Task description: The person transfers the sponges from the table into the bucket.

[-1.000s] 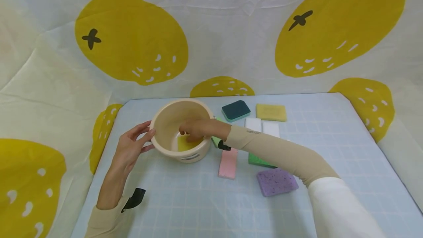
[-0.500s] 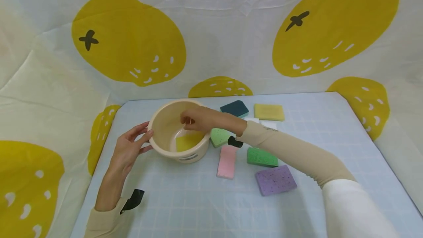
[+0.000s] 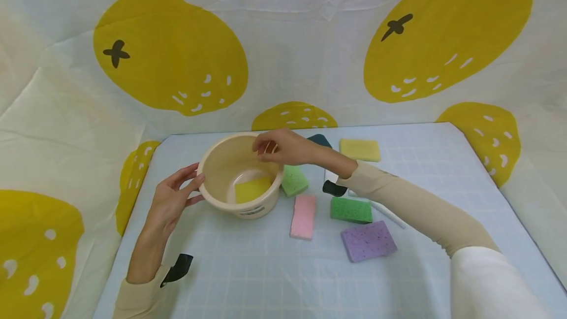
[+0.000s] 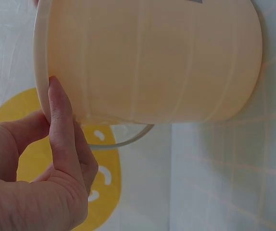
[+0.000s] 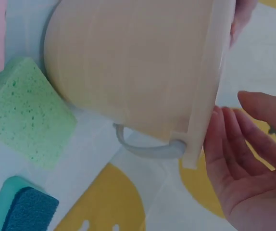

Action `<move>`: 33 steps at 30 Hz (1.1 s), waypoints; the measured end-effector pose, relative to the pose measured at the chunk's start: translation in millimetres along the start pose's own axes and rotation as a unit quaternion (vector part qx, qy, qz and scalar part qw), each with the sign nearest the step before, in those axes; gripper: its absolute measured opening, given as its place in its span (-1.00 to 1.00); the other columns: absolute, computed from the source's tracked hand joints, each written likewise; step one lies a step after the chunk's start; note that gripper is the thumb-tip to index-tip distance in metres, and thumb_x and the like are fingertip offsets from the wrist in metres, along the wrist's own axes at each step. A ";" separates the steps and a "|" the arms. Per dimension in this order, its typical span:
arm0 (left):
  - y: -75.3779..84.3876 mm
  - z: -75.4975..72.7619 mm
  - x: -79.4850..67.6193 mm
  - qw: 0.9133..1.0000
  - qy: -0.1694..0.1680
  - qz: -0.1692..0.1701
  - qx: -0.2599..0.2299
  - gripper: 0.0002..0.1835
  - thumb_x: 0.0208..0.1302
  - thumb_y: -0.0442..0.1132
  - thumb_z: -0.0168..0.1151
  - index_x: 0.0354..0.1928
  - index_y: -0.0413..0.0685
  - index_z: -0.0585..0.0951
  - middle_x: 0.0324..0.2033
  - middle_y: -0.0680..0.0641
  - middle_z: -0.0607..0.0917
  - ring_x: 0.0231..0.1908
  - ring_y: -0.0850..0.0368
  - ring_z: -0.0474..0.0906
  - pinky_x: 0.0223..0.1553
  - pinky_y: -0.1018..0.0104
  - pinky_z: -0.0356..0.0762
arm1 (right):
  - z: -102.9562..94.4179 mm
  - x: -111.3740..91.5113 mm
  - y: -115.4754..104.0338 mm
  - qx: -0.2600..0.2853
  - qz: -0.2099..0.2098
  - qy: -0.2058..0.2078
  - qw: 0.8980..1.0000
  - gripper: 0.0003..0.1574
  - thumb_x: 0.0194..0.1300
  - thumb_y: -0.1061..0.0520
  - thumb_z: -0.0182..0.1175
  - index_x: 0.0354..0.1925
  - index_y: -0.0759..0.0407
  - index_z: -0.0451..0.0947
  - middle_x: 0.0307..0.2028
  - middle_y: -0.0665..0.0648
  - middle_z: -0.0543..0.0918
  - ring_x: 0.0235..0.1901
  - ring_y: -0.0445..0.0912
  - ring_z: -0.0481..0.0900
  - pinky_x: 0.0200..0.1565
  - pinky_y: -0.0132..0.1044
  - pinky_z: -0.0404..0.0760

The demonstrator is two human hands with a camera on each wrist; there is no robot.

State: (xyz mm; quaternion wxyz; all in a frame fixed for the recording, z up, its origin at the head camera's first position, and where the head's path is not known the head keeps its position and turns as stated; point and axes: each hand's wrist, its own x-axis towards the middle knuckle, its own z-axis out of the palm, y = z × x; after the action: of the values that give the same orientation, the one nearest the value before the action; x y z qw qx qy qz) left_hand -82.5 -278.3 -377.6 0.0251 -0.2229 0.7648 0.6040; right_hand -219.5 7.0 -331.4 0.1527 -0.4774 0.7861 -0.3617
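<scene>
Logged from my remote station, largest item first: one white backdrop [image 3: 305,53], yellow fruit print, rising behind the far table edge; one pale blue gridded tabletop [image 3: 239,270], its cloth running broad between the sponges and me, with the left edge slanting just past the left forearm; one cream bucket [image 3: 223,159], round, ribbed outside, standing left of centre near the far edge, a grey handle [image 5: 150,150] hanging down its side. I listed the left hand [image 3: 170,196] pinching the bucket's left rim between thumb and fingers, and the right hand [image 3: 290,147] above the opposite rim, fingers loosely bent, thumb spread apart; fingertip contact I could not tell. Sponges followed: purple [image 3: 368,241] nearest me; green [image 3: 351,210] just beyond it; pink [image 3: 303,217]; light green [image 3: 294,181] just beside the bucket; pale yellow [image 3: 360,150] near the far edge; yellow sponge [image 3: 253,190], flat-looking, on the bucket's floor.
</scene>
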 end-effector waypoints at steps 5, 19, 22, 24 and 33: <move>-0.1 -1.2 -0.7 1.000 -0.001 0.001 -0.002 -0.33 0.40 0.03 0.34 0.48 0.08 0.44 0.35 -0.12 0.45 -0.10 0.24 0.66 -0.10 0.36 0.71 | -6.4 -12.6 5.9 0.026 -0.002 0.039 0.999 -0.78 0.43 0.23 0.29 0.01 0.29 0.66 -0.15 0.13 0.72 -0.15 -0.08 0.68 -0.05 -0.30 0.71; -2.5 -2.9 -1.2 1.000 0.000 0.001 -0.005 -0.32 0.39 0.05 0.34 0.48 0.07 0.44 0.35 -0.13 0.45 -0.11 0.24 0.66 -0.09 0.36 0.71 | -21.5 -52.8 29.3 0.069 0.015 0.104 0.992 -0.73 0.43 0.25 0.30 0.06 0.31 0.64 -0.05 0.23 0.71 -0.05 -0.01 0.66 0.07 -0.14 0.69; -2.2 -2.4 -1.8 1.000 -0.002 0.003 -0.005 -0.33 0.39 0.04 0.34 0.48 0.07 0.44 0.36 -0.13 0.44 -0.10 0.24 0.66 -0.09 0.36 0.71 | -24.2 -63.7 35.8 0.080 0.027 0.117 0.990 -0.73 0.42 0.25 0.30 0.06 0.30 0.63 -0.04 0.23 0.71 -0.05 -0.01 0.66 0.10 -0.15 0.68; -2.1 -2.1 -2.0 1.000 -0.003 0.004 -0.006 -0.33 0.40 0.03 0.34 0.48 0.06 0.44 0.36 -0.13 0.44 -0.10 0.23 0.66 -0.09 0.36 0.71 | -25.5 -72.0 39.5 0.085 0.041 0.122 0.988 -0.72 0.43 0.23 0.31 0.07 0.27 0.63 -0.03 0.19 0.70 -0.04 -0.03 0.66 0.11 -0.18 0.67; -2.2 -1.6 -1.4 1.000 -0.007 0.011 -0.011 -0.35 0.42 0.01 0.32 0.48 0.04 0.44 0.33 -0.11 0.45 -0.10 0.23 0.66 -0.08 0.35 0.71 | -30.9 -107.5 51.5 0.060 0.092 0.145 0.983 -0.70 0.43 0.19 0.32 0.09 0.22 0.64 0.00 0.12 0.70 -0.01 -0.06 0.64 0.13 -0.22 0.64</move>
State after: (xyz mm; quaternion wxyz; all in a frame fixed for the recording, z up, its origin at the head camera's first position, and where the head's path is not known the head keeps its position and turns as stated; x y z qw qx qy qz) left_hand -80.0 -279.7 -378.8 0.0215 -0.2099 0.7606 0.6140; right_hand -217.1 127.1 -358.2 0.0985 -0.3353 0.8172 -0.4583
